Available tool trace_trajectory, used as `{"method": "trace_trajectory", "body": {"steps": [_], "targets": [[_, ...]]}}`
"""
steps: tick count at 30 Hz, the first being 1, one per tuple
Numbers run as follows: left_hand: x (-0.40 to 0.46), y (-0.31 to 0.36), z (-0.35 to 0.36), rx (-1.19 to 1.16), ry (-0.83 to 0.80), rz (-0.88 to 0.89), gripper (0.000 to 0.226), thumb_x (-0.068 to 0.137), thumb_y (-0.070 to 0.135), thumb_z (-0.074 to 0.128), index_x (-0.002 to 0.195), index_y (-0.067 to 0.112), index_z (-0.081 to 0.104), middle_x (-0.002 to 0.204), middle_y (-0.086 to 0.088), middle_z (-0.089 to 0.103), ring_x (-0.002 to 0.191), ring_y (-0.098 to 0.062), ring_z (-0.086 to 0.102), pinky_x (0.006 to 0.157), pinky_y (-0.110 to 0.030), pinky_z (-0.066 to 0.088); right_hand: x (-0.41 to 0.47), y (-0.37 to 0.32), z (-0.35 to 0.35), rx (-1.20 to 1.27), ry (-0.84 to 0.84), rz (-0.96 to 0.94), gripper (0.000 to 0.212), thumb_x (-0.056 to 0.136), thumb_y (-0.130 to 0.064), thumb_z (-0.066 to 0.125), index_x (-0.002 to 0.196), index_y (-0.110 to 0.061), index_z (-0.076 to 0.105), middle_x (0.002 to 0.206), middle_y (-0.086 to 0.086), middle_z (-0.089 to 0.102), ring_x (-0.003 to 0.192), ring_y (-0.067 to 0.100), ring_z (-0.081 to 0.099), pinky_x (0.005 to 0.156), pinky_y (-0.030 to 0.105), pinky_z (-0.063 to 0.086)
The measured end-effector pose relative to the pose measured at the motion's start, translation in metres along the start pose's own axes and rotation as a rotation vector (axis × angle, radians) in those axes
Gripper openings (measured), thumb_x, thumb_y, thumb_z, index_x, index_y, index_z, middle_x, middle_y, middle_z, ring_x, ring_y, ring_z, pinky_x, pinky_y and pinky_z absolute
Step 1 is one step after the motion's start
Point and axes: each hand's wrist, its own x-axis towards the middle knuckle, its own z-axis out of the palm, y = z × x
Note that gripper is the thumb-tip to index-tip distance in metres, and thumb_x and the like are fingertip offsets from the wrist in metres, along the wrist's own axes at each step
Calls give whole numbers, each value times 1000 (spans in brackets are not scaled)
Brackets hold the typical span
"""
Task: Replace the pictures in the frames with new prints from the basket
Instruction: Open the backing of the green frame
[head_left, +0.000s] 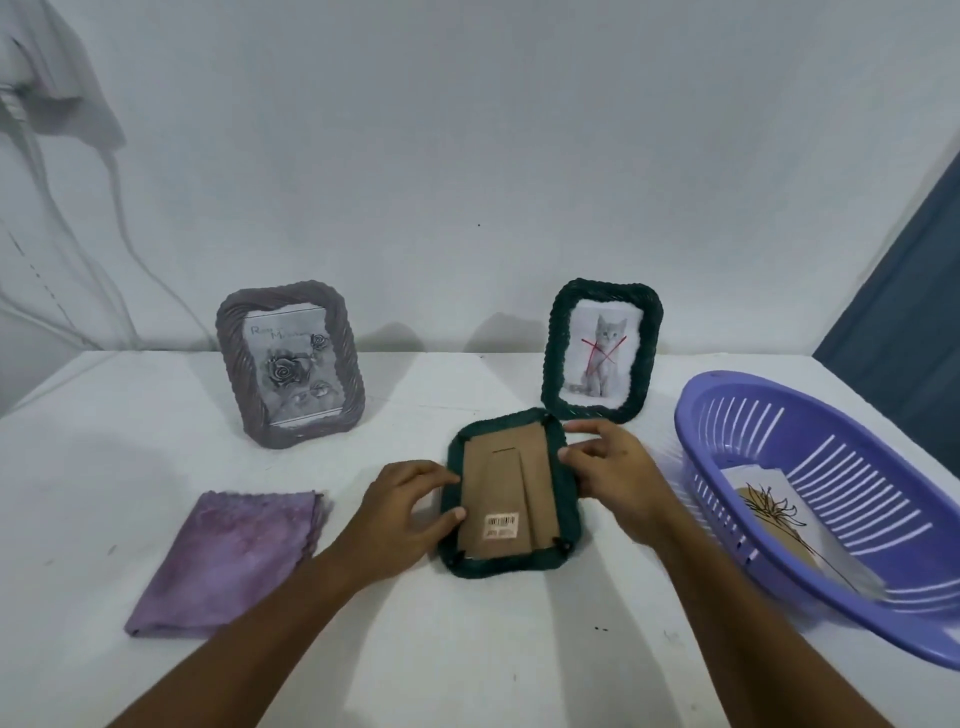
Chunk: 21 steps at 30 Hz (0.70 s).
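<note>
Green frame (511, 493) face-down, barcode sticker (502, 526) unreadable, both hands' fingers (582, 451) grasping its edges

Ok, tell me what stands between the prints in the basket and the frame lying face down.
Nothing visible blocks that path. The purple basket sits right of the face-down green frame with bare table between. The right hand rests on the frame's right edge, and the cardboard backing still covers the frame.

So there's a dark green frame (511, 493) lying face down mid-table, brown backing up, barcode sticker showing. Left hand (402, 506) grips its 9 o'clock edge, right hand (613, 467) its 3 o'clock edge. Grey rose frame (291, 366) stands at 10 o'clock, cat frame (602, 351) at 1, purple basket (779, 566) with prints (774, 514) at 3, purple cloth (234, 558) at 8.
</note>
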Motion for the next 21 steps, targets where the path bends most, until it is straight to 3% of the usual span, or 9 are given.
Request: {"method": "trace_trajectory", "body": {"steps": [5,9,12,14,17,21], "targets": [[-19,-21,4,120,82,39,48,82,62,53,111,26,64,114,9,59,108,-11,50,92,-38,45,-7,34,26,-361,10,-87,26,91,-19,58,117,-22,54,98,-2,65,89,15,62,76,25,51],[-24,-16,1,127,109,48,45,77,60,58,106,26,62,123,8,51,117,-12,41,99,-33,37,2,43,32,-732,34,-280,33,89,-27,57,121,-18,55,108,1,61,104,19,50,88,32,45],[-22,-13,1,140,92,27,47,75,62,55,106,28,58,133,11,44,123,-9,32,99,-26,26,9,45,29,-677,3,-331,38,91,-30,55,128,-20,51,123,-1,54,112,16,43,98,35,40],[-18,-15,2,154,89,4,48,75,64,52,108,28,56,132,11,47,122,-9,36,97,-28,29,11,44,28,-648,-26,-421,37,92,-31,55,128,-22,49,128,-4,51,113,11,41,101,33,38],[-6,-17,2,189,95,-61,53,77,67,45,115,30,53,127,13,50,119,-12,39,92,-32,32,17,51,30,-744,-76,-516,34,92,-37,55,124,-25,52,134,-8,48,118,9,35,103,29,32],[3,-14,3,255,58,-80,50,76,67,38,115,38,48,125,21,47,119,-11,31,87,-28,22,22,59,31,-784,-55,-523,36,92,-45,49,123,-29,53,137,-12,46,121,11,33,100,25,29]]}}
